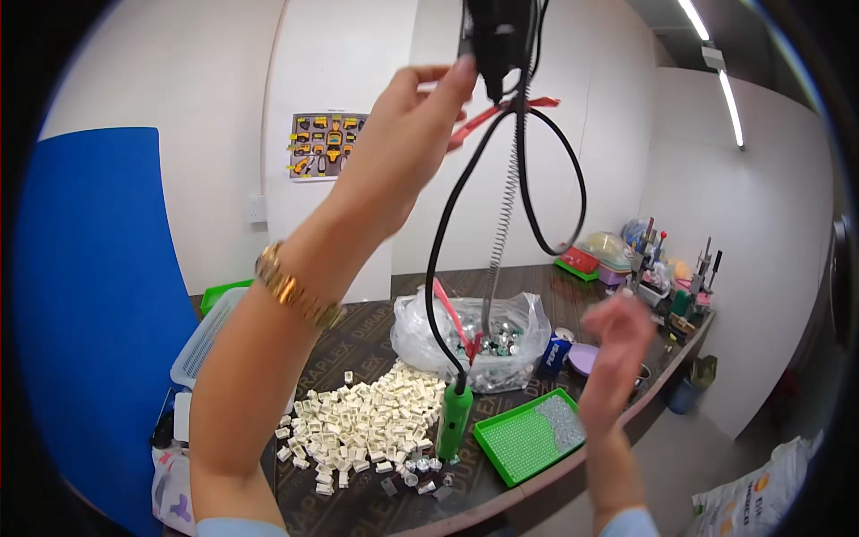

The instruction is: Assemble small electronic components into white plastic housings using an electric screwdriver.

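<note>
My left hand [420, 112] is raised high, fingers curled and the thumb at the lower edge of a black hanging device [498, 45]. Whatever its fingers hold is hidden. To the right, my right hand [617, 353] is smeared by motion above the table edge. A green electric screwdriver [455, 421] hangs upright from a black cable [436, 259] and a coil spring [504, 224], with red ties [461, 327]. Beside it lies a heap of small cream plastic housings [367, 421]. Several clear round pieces [422, 467] lie near its tip.
A green tray [510, 447] with small grey pieces stands at the table's front edge. Behind are a clear bag [429, 336] of shiny parts, a blue can [557, 353] and a purple dish [583, 360]. Hand presses [707, 277] stand far right; a pale basket [204, 345] is at left.
</note>
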{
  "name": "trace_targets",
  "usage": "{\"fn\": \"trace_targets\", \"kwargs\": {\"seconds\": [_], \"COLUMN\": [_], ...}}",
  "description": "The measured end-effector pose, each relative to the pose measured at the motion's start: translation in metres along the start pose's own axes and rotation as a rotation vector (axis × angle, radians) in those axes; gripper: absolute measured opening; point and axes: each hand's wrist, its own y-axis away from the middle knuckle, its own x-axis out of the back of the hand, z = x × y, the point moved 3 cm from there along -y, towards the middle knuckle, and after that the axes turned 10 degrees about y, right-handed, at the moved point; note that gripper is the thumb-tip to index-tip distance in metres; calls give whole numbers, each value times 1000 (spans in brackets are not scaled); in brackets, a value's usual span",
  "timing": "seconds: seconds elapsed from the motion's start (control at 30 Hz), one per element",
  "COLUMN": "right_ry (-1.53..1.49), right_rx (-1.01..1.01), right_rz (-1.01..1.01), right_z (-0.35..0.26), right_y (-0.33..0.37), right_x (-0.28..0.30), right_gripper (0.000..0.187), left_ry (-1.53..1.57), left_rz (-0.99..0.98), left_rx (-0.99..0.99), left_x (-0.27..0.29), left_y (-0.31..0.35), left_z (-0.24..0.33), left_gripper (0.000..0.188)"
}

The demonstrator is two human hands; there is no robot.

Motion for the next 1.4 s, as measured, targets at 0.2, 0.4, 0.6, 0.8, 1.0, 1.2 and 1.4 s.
{"fn": "trace_targets", "kwargs": {"seconds": [0.2, 0.4, 0.6, 0.8, 1.0, 1.2, 1.4], "right_ry": [106, 277, 298, 308, 370, 326, 343], "right_rx": [290, 435, 488, 347, 488, 467, 475], "right_rz": [40, 123, 152, 65, 114, 118, 103], "right_z": [-44, -47, -44, -46, -35, -45, -45], "right_y": [-206, -232, -241, -239, -242, -236, -236], "right_x": [-53, -76, -86, -92, -94, -95, -95], "right_gripper": [26, 16, 13, 15, 13, 9, 9], "left_ry": [5, 79, 128, -35, -29, -34, -28], "left_rz": [-21, -288, -52, -6, -28, -30, -29], "left_rx": [-10, -371, -142, -84, -80, -61, -28], "left_x": [-38, -17, -11, -7, -8, -5, -5], "left_y": [-31, -46, -39, -37, -37, -36, -36], "left_z": [27, 7, 10, 9, 6, 8, 8], "left_gripper": [67, 35, 27, 32, 32, 35, 35]}}
